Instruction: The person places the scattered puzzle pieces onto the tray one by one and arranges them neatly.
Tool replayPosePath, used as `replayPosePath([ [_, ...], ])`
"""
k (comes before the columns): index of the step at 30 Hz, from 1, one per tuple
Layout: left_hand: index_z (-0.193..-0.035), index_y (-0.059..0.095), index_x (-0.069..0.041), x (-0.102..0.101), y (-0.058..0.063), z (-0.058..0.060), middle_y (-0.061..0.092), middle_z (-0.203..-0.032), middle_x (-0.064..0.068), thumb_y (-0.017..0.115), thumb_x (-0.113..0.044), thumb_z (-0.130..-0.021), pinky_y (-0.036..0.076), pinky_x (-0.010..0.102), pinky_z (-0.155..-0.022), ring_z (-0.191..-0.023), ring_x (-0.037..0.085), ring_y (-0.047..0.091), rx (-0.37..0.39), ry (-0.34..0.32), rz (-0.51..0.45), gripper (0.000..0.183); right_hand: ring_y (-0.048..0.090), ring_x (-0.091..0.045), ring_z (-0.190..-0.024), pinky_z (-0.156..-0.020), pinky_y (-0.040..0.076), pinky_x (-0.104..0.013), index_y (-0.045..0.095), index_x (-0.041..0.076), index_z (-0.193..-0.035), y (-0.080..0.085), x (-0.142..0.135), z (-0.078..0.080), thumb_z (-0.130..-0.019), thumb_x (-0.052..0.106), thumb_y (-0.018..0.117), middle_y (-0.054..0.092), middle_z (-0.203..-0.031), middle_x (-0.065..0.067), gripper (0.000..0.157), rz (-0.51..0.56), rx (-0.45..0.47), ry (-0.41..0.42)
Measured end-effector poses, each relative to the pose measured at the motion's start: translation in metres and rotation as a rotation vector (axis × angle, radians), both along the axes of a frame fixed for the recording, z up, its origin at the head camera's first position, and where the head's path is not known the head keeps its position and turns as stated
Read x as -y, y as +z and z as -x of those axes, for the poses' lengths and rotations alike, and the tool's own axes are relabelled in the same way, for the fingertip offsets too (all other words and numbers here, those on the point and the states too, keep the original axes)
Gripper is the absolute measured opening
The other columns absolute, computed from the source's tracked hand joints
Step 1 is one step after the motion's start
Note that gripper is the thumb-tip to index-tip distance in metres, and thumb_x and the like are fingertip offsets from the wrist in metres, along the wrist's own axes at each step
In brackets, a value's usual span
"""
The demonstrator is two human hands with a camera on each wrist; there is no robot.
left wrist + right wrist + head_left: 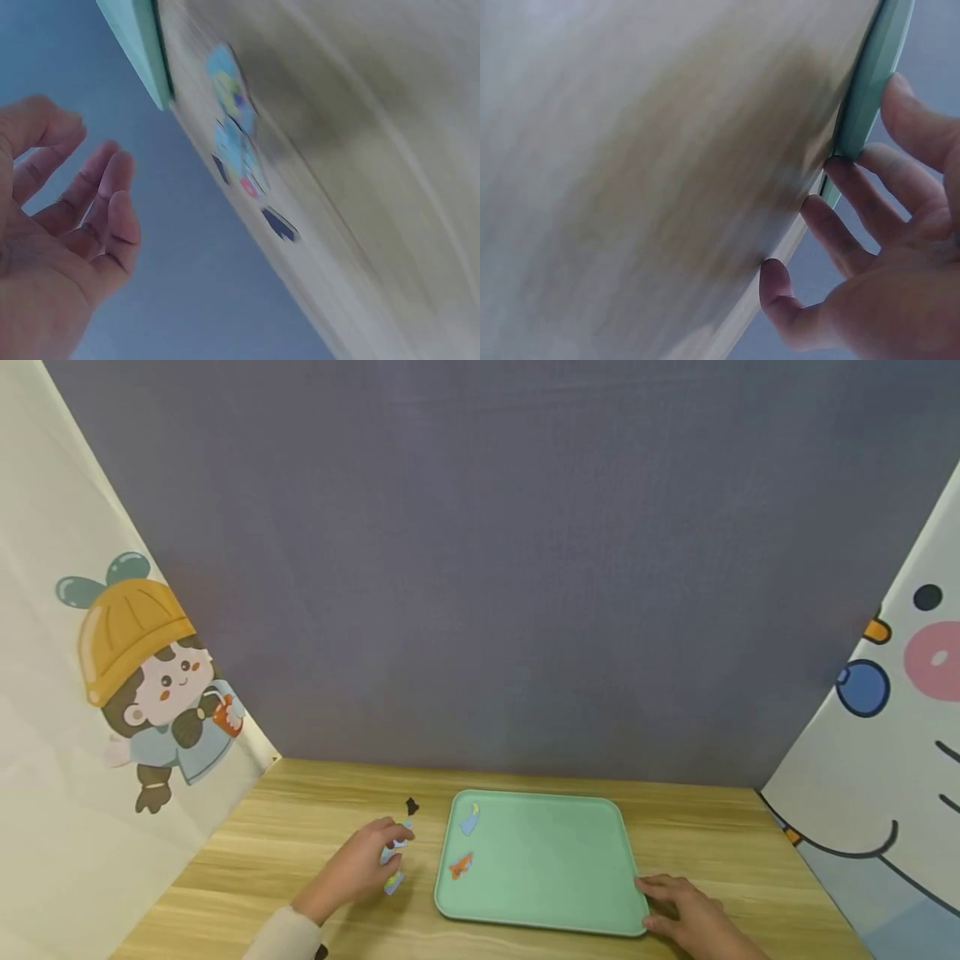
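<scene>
Wooden table (750,839), left hand (366,862) half-curled, right hand (688,913) touching green tray (555,864)

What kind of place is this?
Perhaps a little play or filming booth: there's a wooden tabletop, a plain grey backdrop behind it, and a cartoon-printed wall on the left.

Set up like a small screened tabletop booth, backed by a plain grey-blue sheet (480,568), flanked by white cartoon-printed panels (67,710), furnished with a wood-grain table (720,839)
</scene>
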State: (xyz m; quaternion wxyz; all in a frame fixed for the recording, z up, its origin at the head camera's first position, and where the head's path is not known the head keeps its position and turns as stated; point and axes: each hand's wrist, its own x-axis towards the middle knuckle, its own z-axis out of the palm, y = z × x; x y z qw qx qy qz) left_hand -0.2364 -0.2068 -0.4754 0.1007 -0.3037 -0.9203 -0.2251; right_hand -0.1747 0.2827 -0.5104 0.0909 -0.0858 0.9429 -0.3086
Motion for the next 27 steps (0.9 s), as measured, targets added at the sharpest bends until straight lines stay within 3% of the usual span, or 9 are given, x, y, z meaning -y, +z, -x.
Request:
replayPosePath([
  [6, -0.104, 0.065, -0.002, 0.019, -0.005, -0.002, 0.059, -0.098, 0.005, 0.071, 0.0, -0.076, 0.05, 0.029, -0.067, -0.082, 0.021, 0.057, 0.083, 0.068, 0.014, 0.029, 0.046, -0.045, -0.116, -0.078, 0.022, -0.08, 0.059, 0.005, -0.127, 0.0, -0.003, 0.0, -0.074, 0.039, 0.075, 0.053, -0.127, -0.017, 0.065, 0.022, -0.009, 0.028],
  [14, -0.1, 0.065, -0.003, 0.031, -0.02, -0.004, 0.058, -0.086, 0.003, 0.078, -0.011, -0.072, 0.05, 0.041, -0.072, -0.084, 0.025, 0.057, 0.098, 0.131, 0.059, 0.032, 0.047, -0.045, -0.114, -0.076, 0.024, -0.08, 0.06, 0.005, -0.126, 0.001, -0.002, -0.001, -0.075, 0.037, 0.075, 0.054, -0.126, -0.018, 0.063, 0.014, -0.035, 0.051],
  [18, -0.098, 0.065, -0.001, 0.027, -0.027, 0.0, 0.058, -0.079, 0.0, 0.078, -0.016, -0.073, 0.049, 0.042, -0.073, -0.081, 0.023, 0.058, 0.12, 0.174, 0.058, 0.031, 0.048, -0.044, -0.114, -0.076, 0.024, -0.08, 0.06, 0.005, -0.126, 0.001, -0.001, -0.001, -0.075, 0.037, 0.075, 0.054, -0.126, -0.017, 0.062, 0.007, -0.036, 0.046],
  [22, -0.098, 0.063, 0.002, 0.016, -0.027, 0.005, 0.053, -0.068, -0.002, 0.077, -0.017, -0.076, 0.045, 0.033, -0.057, -0.061, 0.013, 0.049, 0.202, 0.259, 0.043, 0.032, 0.048, -0.045, -0.113, -0.075, 0.023, -0.081, 0.06, 0.005, -0.126, 0.0, -0.002, 0.0, -0.075, 0.036, 0.075, 0.054, -0.126, -0.017, 0.062, 0.007, -0.037, 0.048],
  [27, -0.093, 0.061, 0.002, 0.003, -0.022, 0.01, 0.056, -0.073, 0.003, 0.077, -0.015, -0.076, 0.047, 0.038, -0.06, -0.064, 0.017, 0.05, 0.233, 0.369, 0.075, 0.029, 0.048, -0.045, -0.113, -0.075, 0.025, -0.079, 0.059, 0.005, -0.127, 0.0, -0.002, 0.002, -0.075, 0.036, 0.075, 0.054, -0.126, -0.018, 0.062, 0.005, -0.04, 0.06],
])
